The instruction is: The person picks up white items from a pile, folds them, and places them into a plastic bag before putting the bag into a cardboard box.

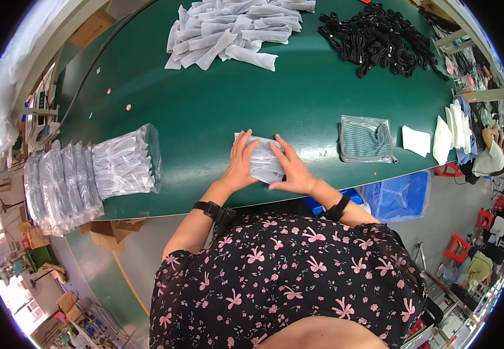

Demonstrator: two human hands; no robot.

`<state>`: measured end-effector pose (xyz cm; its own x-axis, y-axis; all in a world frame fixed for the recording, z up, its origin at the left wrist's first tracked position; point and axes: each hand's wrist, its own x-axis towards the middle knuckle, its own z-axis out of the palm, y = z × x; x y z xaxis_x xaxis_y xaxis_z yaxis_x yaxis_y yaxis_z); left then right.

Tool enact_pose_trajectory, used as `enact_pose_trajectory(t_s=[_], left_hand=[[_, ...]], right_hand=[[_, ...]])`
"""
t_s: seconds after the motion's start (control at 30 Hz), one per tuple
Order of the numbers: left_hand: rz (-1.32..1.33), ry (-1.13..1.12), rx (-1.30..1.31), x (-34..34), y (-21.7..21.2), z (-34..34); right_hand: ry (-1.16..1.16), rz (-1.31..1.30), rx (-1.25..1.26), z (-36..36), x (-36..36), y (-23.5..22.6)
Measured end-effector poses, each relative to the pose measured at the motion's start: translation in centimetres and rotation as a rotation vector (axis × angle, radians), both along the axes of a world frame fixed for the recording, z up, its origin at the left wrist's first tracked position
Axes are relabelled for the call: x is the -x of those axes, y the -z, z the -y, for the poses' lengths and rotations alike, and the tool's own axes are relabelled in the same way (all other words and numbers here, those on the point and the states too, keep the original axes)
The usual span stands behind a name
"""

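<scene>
In front of me, near the table's front edge, lies a small frosted translucent packet (265, 164). My left hand (239, 167) holds its left side, with the fingers pointing away from me and closed over the packet's edge. On the other side, my right hand (295, 171) grips the packet, thumb at the near end and fingers at the far end. Something dark shows inside the packet near my right thumb, too small to make out. A clear bag with a grey-green striped cloth pouch (367, 139) lies to the right of my hands.
A pile of frosted packets (229, 35) covers the table's far middle, with bundled black cables (377, 39) to its right. Bags full of packets (125, 163) line the left. White sheets (416, 141) lie at right. A blue bin (400, 196) stands below the table's edge.
</scene>
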<state>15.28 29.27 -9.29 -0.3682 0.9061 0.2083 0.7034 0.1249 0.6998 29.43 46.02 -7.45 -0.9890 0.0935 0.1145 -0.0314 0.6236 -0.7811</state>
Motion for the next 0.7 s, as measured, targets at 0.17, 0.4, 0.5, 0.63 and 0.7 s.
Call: enact_pose_trajectory(t_s=[0.17, 0.4, 0.5, 0.63, 0.7], left_hand=[[-0.022, 0.051, 0.096, 0.0, -1.2, -0.5], [0.109, -0.215, -0.047, 0.1, 1.5, -0.3], [0.097, -0.343, -0.143, -0.2, 1.9, -1.9], [0.180, -0.354, -0.182, 0.1, 2.7, -1.8], [0.233, -0.343, -0.213, 0.9, 2.8, -0.8]], right_hand=[[0.049, -0.041, -0.168, 1.0, 0.4, 0.7], [-0.060, -0.091, -0.213, 1.1, 2.4, 0.5], [0.006, -0.115, -0.229, 0.9, 2.5, 1.9], [0.000, -0.168, -0.278, 1.7, 3.1, 1.5], [-0.007, -0.165, -0.282, 2.8, 3.4, 1.9]])
